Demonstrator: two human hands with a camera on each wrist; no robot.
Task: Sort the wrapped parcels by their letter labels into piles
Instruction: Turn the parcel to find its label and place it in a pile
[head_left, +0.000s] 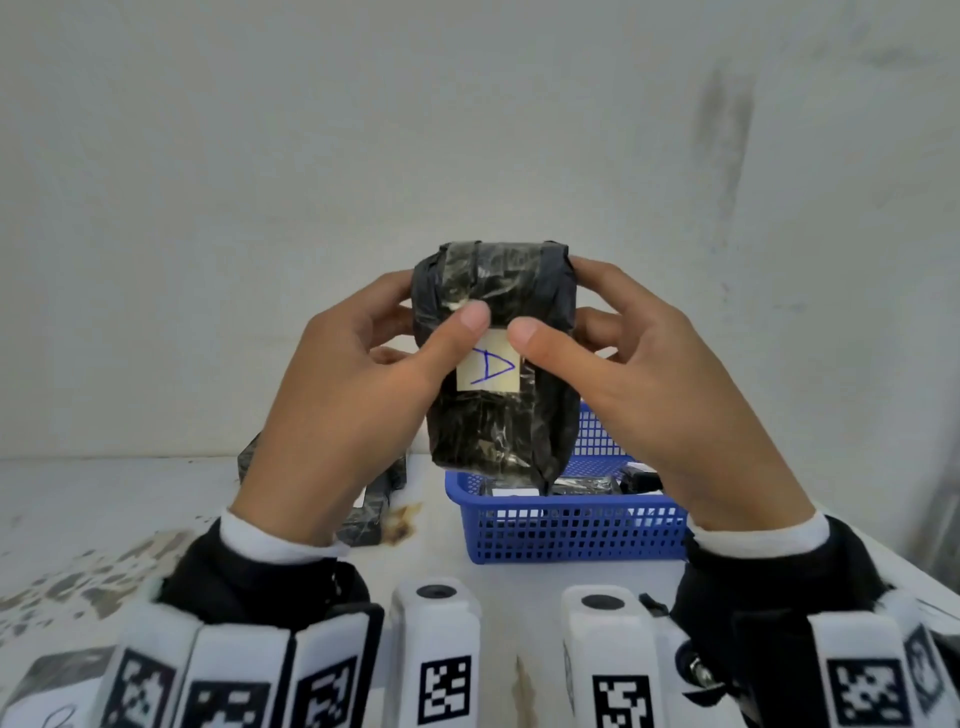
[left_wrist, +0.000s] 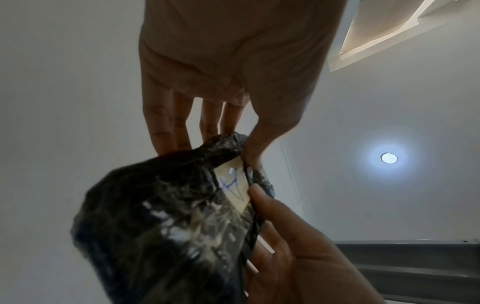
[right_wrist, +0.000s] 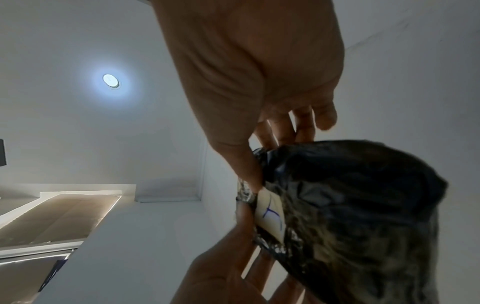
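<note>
A black plastic-wrapped parcel is held upright in the air in front of the wall, above the table. Its cream label carries a blue handwritten letter that looks like an A lying on its side. My left hand grips the parcel's left side, thumb on the front just above the label. My right hand grips the right side, its thumb beside the label's top corner. In the left wrist view the parcel and label sit under the left hand. The right wrist view shows the parcel below the right hand.
A blue mesh basket stands on the white table under the parcel, with more black parcels inside. Other black parcels lie left of it, behind my left wrist. Another labelled parcel shows at the bottom left corner.
</note>
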